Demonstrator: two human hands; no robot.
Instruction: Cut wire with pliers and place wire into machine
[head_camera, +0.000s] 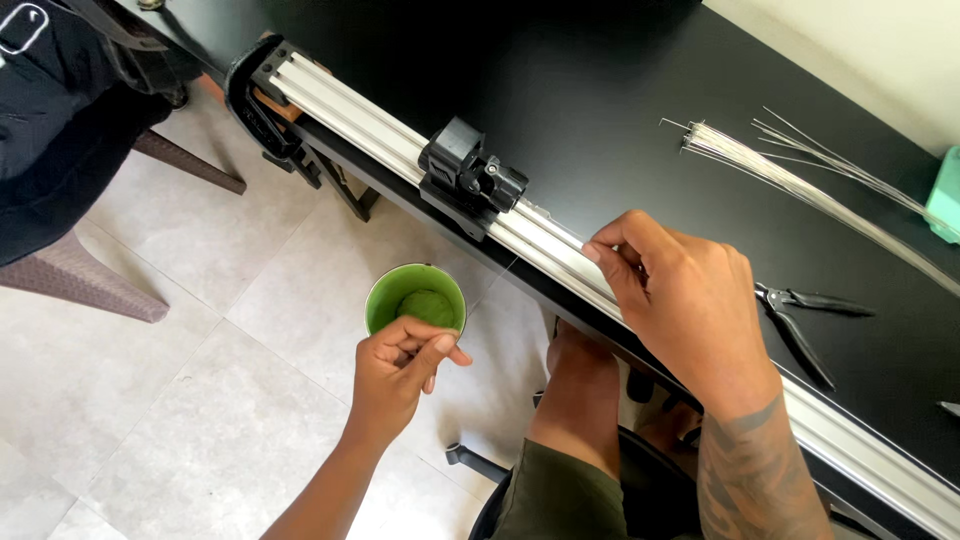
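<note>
Two hands — left (400, 365) pinches one thin wire (492, 285), right (680, 300) grips one rail (380, 125).

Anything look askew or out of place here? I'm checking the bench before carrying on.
Mostly tidy. The silver wire bundle fans loose at its end on the black table, a few strands straying. The green cup sits on the floor, below the aluminium rail.

Pale tiled floor (200, 420), black table (620, 100), perhaps daylight.

A black tabletop (620, 110) carries a long aluminium rail (370, 125) along its near edge. Farther in lie a bundle of thin silvery wires (800, 180) and black-handled pliers (805, 320).
</note>
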